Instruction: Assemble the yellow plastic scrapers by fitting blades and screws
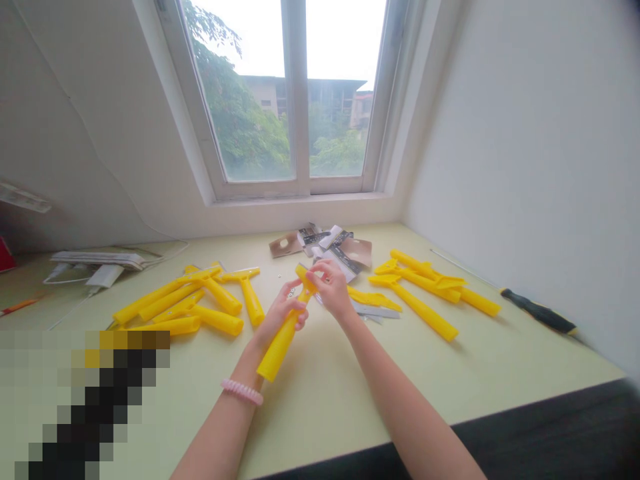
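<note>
A yellow plastic scraper is held above the middle of the table, its handle slanting down toward me. My left hand wraps around it just below the head. At the head, the thumb and fingers of my right hand pinch the upper edge; whether a small part sits between those fingertips cannot be made out. Just beyond my right hand lie loose yellow head covers and grey metal blades. Tiny screws appear beside my left fingers.
Several yellow scrapers are heaped on the left. More yellow handles lie on the right, near a long screwdriver by the wall. Torn card packaging sits under the window. A white power adapter and cables are at far left.
</note>
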`<state>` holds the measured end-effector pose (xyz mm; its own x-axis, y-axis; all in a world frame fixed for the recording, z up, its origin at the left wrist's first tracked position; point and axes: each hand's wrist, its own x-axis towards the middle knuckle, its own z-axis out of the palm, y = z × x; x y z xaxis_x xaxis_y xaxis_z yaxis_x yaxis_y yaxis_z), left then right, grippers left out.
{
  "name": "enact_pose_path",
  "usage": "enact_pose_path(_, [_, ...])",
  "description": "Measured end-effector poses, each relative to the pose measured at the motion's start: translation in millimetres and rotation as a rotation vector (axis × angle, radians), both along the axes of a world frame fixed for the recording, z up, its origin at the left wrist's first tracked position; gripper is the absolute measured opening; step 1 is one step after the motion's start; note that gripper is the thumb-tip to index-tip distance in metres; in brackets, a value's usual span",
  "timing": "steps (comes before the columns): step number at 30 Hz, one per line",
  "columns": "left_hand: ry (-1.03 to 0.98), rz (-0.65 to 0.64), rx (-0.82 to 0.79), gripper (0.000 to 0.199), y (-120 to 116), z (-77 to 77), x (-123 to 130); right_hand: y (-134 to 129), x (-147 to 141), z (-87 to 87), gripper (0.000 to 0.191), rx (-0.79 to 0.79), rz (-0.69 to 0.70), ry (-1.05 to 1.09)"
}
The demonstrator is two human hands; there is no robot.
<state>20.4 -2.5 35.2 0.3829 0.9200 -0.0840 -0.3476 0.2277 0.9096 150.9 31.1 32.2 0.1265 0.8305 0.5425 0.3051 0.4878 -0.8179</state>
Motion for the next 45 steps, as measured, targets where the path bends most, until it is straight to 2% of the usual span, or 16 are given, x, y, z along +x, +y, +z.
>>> enact_pose_path(9, [-0.009, -0.017, -0.018, 0.056, 0, -0.4, 0, 0, -1, -0.7, 0.014, -0.068, 0.013, 0.064])
enact_pose_path(16, [0.032, -0.029, -0.012, 0.055, 2, -3.4, -1, -1, 2, -2.5, 0.016, -0.058, -0.042, -0.029])
enact_pose_path(25, [-0.076, 0.112, -0.086, 0.056, 7, -7.3, -1, 6, 6, -5.8, 0.024, -0.1, -0.079, -0.036])
enact_pose_path(27, [-0.109, 0.175, -0.098, 0.055, 8, -8.2, -4, 7, 13, -4.5, 0.02, -0.14, -0.125, -0.133])
enact_pose_path(30, [-0.157, 0.266, -0.109, 0.057, 11, -10.6, -8, 6, 23, -4.8, 0.013, -0.214, -0.16, -0.425])
enact_pose_path(32, [-0.177, 0.296, -0.124, 0.06, 13, -12.2, -11, 3, 26, -7.4, 0.015, -0.252, -0.18, -0.596])
enact_pose_path(35, [-0.201, 0.327, -0.129, 0.062, 14, -13.5, -14, 0, 22, -13.2, 0.019, -0.294, -0.223, -0.742])
enact_pose_path(40, [-0.227, 0.359, -0.121, 0.061, 14, -13.0, -15, -3, 12, -19.3, 0.012, -0.321, -0.267, -0.858])
enact_pose_path(45, [-0.238, 0.339, -0.124, 0.059, 13, -10.2, -15, -1, 15, -15.5, 0.014, -0.304, -0.339, -0.792])
